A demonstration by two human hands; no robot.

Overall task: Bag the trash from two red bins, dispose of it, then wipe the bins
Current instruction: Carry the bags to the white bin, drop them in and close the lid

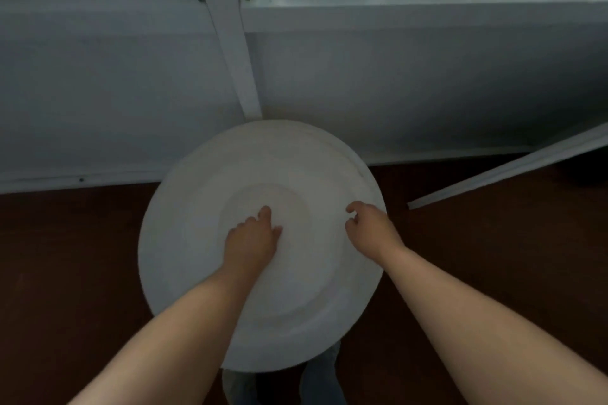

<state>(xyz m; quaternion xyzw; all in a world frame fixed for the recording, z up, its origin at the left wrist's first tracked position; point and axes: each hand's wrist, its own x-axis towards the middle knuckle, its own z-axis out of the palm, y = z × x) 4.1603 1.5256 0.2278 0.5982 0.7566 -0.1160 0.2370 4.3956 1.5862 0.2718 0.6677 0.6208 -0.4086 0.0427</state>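
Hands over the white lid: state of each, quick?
Left hand: fingers bent on the white lid centre; grip cannot be told.
Right hand: loosely curled, open, holding nothing.

A pale grey wall [115, 76] is seen across the upper frame, crossed by a slanted white post [230, 43]. Dark brown floor [65, 256] is shown below, and a white strip [510, 171] at right.

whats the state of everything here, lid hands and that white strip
white lid: top side up, hiding whatever is under it
left hand: rests on the lid's middle, fingers bent
right hand: over the lid's right edge, fingers loosely curled, holding nothing
white strip: slanted, near end on the floor
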